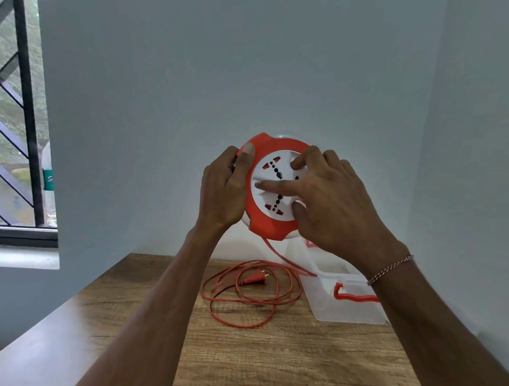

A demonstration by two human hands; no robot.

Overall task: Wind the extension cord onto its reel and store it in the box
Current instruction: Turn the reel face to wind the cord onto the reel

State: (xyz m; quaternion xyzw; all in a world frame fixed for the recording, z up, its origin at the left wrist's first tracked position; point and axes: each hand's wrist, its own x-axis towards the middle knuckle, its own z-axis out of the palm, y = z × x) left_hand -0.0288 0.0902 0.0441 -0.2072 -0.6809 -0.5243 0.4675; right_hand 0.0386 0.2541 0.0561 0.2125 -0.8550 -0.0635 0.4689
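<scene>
Cord [244, 306] mostly lies loose on the table [269, 362], plug [255, 279] included, well below the fingers, so winding has barely begun (boxing comes later). Left hand [223, 188] clasps the reel [271, 222] rim, thumb curled over it. Right hand [331, 202] spreads fingertips on the white face, seemingly to turn it. Box [350, 310] waits beneath the right wrist.

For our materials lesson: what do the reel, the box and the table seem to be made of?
Reel: smooth orange and white plastic, by its moulded shape.
Box: clear plastic, since you see through its walls.
Table: wood or wood-look laminate, matte, with grain lines showing.
</scene>
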